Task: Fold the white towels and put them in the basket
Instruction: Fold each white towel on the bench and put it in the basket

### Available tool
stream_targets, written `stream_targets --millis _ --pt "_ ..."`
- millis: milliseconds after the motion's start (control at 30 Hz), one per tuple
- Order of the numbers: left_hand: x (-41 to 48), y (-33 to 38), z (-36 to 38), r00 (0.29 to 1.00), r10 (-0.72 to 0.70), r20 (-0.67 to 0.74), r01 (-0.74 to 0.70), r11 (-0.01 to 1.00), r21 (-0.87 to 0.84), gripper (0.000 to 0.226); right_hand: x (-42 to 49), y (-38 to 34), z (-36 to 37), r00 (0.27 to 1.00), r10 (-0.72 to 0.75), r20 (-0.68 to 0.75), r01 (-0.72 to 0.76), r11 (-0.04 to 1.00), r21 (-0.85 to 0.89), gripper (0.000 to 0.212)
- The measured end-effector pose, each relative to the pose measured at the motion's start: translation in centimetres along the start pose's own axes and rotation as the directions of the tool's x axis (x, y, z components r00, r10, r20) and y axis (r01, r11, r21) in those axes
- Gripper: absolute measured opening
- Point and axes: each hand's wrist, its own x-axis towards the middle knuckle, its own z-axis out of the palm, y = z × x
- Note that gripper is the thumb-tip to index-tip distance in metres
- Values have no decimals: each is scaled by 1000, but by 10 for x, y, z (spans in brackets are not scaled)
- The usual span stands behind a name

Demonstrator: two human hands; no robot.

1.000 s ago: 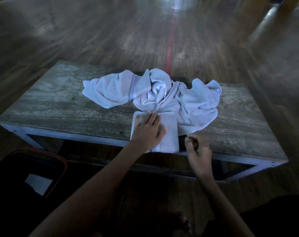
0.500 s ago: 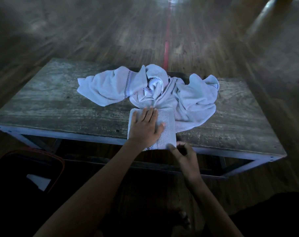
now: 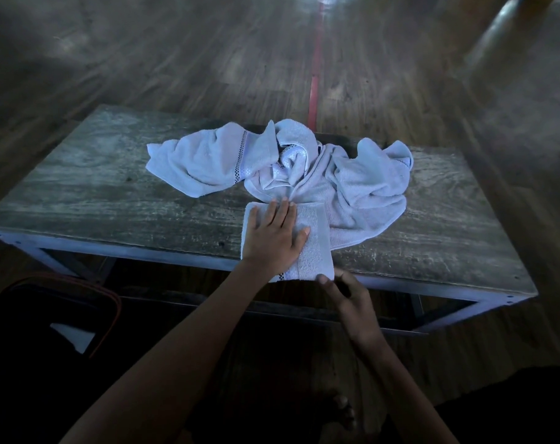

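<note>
Head view: left hand (image 3: 274, 237) flat, fingers spread, pressing folded towel (image 3: 314, 248) at desk (image 3: 112, 200) near edge
right hand (image 3: 347, 291): loosely open at towel's lower corner, not clamped
risk: fold springs open on lifting; snags loose towels (image 3: 304, 168) touching behind
basket (image 3: 105, 299): lower left, carry may slump

Light: we see a dim scene with a cool, bluish cast.
Glare: a pale sheen on the floor (image 3: 328, 14) at top centre.
Shadows: black under the table (image 3: 112, 187).
Blur: corners smeared.
Distortion: table edges bow.
</note>
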Motion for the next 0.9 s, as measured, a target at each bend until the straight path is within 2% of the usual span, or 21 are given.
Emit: stream_targets --millis 167,233,300,333,400,433,500,567,633,767,900 --pt "0 -1 -4 999 7 53 -8 1000 17 79 2 -1 -5 1000 29 -4 -29 992 -126 13" --pt "-1 -3 -6 997 18 73 -17 1000 -10 74 7 -9 -4 992 35 -117 -44 996 -72 18" --pt "0 -6 -10 995 36 90 -25 992 -124 65 17 -21 -3 969 19 -248 -19 1000 4 18" --pt "-1 -9 -13 996 34 79 -17 979 -203 62 23 -28 -3 958 -9 -287 0 1000 -30 21" --pt "-8 -12 -21 998 -47 -32 32 933 -359 59 40 -37 -3 948 -93 -304 11 965 -261 25" --pt "-12 -14 -25 986 -136 -102 84 912 -401 58 48 -42 -2 951 -110 -289 -12 921 -388 25" --pt "-19 -20 -32 929 -344 -138 263 874 -409 53 64 -48 -1 976 -39 -213 -83 839 -538 27" --pt "-25 -26 -36 879 -477 -1 443 816 -372 52 76 -47 1 991 58 -120 -118 801 -587 40" --pt "-28 -32 -38 853 -506 128 518 791 -325 51 83 -46 2 990 92 -105 -137 780 -611 51" --pt "-24 -36 -41 847 -468 254 532 764 -366 48 84 -49 9 984 150 -100 -180 799 -573 46" --pt "-19 -35 -49 842 -443 308 539 695 -476 49 83 -52 14 980 178 -93 -200 816 -542 41"
